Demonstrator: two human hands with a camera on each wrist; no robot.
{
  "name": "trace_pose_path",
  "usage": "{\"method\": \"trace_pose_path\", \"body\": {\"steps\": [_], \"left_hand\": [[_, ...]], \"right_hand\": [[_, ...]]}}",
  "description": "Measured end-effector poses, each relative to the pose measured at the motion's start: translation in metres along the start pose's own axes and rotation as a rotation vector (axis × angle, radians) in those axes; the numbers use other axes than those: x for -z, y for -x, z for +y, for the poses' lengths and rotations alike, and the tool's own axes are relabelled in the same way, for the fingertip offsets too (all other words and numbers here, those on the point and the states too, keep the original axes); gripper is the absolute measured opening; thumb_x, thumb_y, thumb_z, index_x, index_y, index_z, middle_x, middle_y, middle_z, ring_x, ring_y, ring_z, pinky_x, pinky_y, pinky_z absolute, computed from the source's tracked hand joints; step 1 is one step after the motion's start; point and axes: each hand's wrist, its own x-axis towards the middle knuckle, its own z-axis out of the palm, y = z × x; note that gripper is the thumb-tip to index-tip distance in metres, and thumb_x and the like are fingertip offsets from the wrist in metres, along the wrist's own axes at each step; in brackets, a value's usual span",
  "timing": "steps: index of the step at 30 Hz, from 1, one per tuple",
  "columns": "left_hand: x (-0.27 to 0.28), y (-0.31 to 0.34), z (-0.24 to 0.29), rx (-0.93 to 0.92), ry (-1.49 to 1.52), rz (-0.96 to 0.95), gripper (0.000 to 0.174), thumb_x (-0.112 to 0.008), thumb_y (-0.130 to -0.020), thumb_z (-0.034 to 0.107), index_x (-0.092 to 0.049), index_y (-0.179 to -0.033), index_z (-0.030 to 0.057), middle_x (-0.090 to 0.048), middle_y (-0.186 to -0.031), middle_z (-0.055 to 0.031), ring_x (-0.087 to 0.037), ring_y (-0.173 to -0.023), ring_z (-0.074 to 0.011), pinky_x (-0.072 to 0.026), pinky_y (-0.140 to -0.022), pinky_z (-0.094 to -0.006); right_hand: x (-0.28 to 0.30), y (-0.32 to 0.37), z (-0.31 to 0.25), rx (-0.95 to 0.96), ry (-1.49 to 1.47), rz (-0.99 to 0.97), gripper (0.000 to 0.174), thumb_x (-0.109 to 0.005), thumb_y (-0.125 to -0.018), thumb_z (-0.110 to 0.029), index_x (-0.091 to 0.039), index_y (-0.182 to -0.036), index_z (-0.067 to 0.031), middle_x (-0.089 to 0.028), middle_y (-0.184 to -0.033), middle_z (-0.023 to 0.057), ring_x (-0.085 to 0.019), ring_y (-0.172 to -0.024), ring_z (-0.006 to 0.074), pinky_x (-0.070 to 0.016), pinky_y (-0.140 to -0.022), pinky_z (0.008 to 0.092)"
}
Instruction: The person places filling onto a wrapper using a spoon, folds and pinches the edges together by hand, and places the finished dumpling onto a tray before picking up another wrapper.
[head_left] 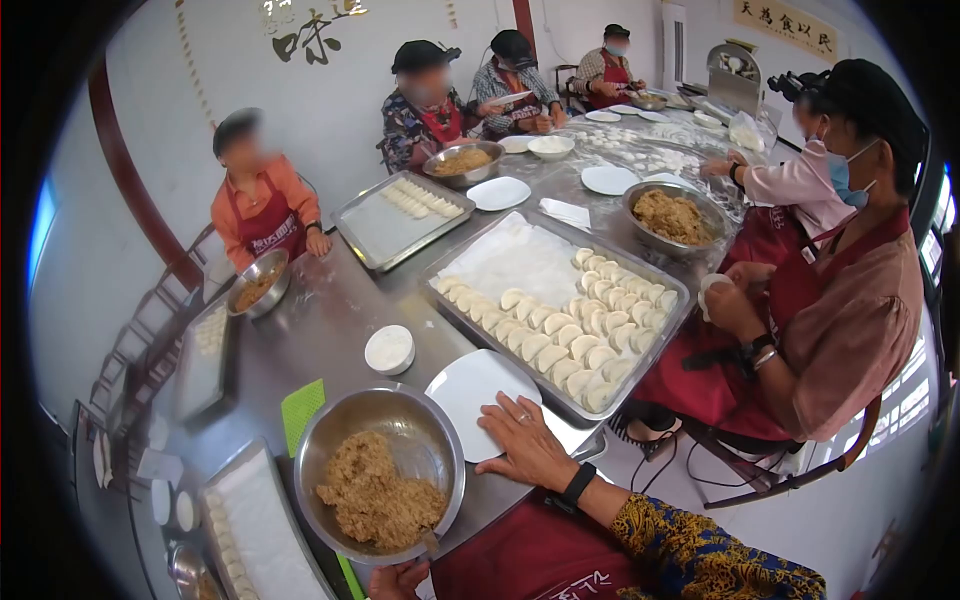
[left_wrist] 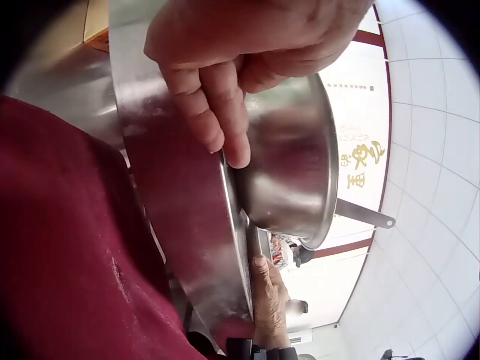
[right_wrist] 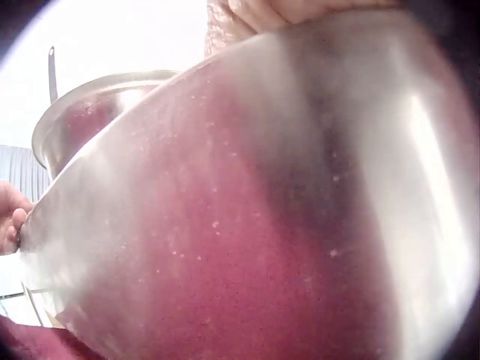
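My right hand (head_left: 525, 440) rests with fingers spread on the near rim of a white plate (head_left: 470, 390), by the table edge. My left hand (head_left: 400, 580) is at the near edge of the table, mostly cut off in the head view. In the left wrist view, its fingers (left_wrist: 214, 112) hang loosely over the metal table edge beside the bowl, holding nothing. Between my hands stands a steel bowl (head_left: 440, 430) of brown minced filling (head_left: 375, 490). A flat metal handle (left_wrist: 367, 214) with a hole juts past its rim.
A large tray (head_left: 480, 300) of folded dumplings lies beyond the plate, with a small white bowl (head_left: 389, 350) of flour nearby. Another paper-lined tray (head_left: 270, 510) is at left, by a green mat (head_left: 302, 415). Several people in red aprons sit around the table; one (head_left: 800, 300) is close at right.
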Motion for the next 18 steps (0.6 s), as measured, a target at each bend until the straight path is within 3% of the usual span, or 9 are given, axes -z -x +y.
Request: {"method": "trace_pose_path", "body": {"steps": [2, 4, 13, 18], "left_hand": [[0.004, -0.002, -0.003, 0.013, -0.022, 0.011, 0.036, -0.052, -0.1, 0.02, -0.06, -0.119, -0.0098, -0.068, -0.106, -0.0208, -0.07, -0.093, -0.031, -0.0599, -0.077, -0.0388], [0.008, -0.004, -0.007, -0.128, -0.276, -0.057, 0.03, -0.052, -0.1, 0.014, -0.063, -0.117, -0.0081, -0.068, -0.109, -0.0199, -0.069, -0.094, -0.0289, -0.06, -0.078, -0.0369], [-0.029, 0.009, 0.03, 0.067, 0.037, 0.07, 0.028, -0.053, -0.098, 0.008, -0.064, -0.116, -0.009, -0.066, -0.111, -0.0187, -0.068, -0.098, -0.0286, -0.0597, -0.082, -0.0348], [-0.018, 0.004, 0.019, 0.034, -0.108, 0.015, 0.028, -0.056, -0.095, 0.006, -0.063, -0.116, -0.0107, -0.066, -0.107, -0.0185, -0.068, -0.096, -0.0278, -0.0596, -0.082, -0.0344]], "right_hand": [[0.0, 0.001, -0.001, -0.016, 0.002, -0.01, 0.077, -0.061, -0.084, -0.064, -0.054, -0.13, -0.002, -0.051, -0.139, 0.0157, -0.037, -0.141, 0.0358, -0.0253, -0.115, 0.0515], [-0.001, 0.0, -0.001, -0.015, 0.014, -0.009, 0.076, -0.062, -0.085, -0.063, -0.054, -0.13, -0.0021, -0.051, -0.139, 0.0156, -0.037, -0.141, 0.0355, -0.0257, -0.115, 0.0511], [-0.004, 0.0, 0.0, -0.023, 0.014, -0.006, 0.075, -0.063, -0.085, -0.062, -0.055, -0.129, -0.0023, -0.051, -0.14, 0.0152, -0.037, -0.141, 0.0341, -0.0274, -0.115, 0.0503], [-0.004, 0.0, -0.002, -0.035, 0.004, -0.015, 0.073, -0.065, -0.085, -0.057, -0.054, -0.13, -0.0009, -0.051, -0.14, 0.0169, -0.038, -0.14, 0.0348, -0.027, -0.115, 0.0497]]}}
